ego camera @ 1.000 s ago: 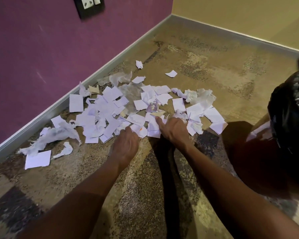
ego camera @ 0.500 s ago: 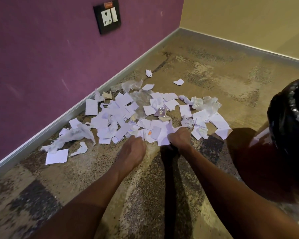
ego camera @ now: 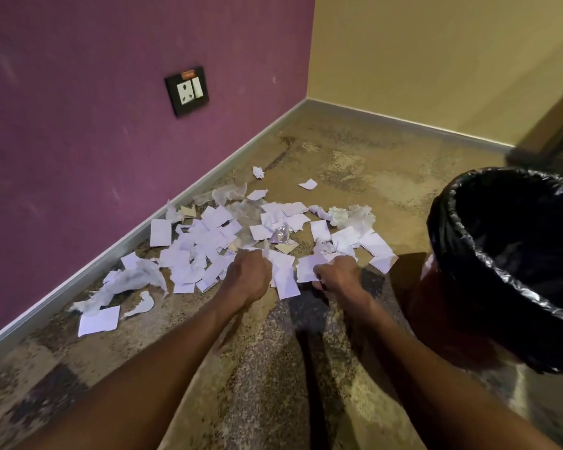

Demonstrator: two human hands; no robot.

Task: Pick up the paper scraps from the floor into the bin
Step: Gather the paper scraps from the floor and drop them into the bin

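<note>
Both hands had closed in since the earlier frame: left hand [ego camera: 249, 274] and right hand [ego camera: 337, 275] each clutched paper scraps [ego camera: 283, 271] gathered between them for lifting; the bin [ego camera: 468, 241] stood right of the right hand.

Scattered white paper scraps [ego camera: 208, 241] on mottled brown carpet floor [ego camera: 371, 177] by purple wall [ego camera: 78, 125], left hand [ego camera: 249, 277] and right hand [ego camera: 338, 276] each gripping scraps, black-lined bin [ego camera: 462, 254] at right, black wall socket plate [ego camera: 186, 90]
</note>
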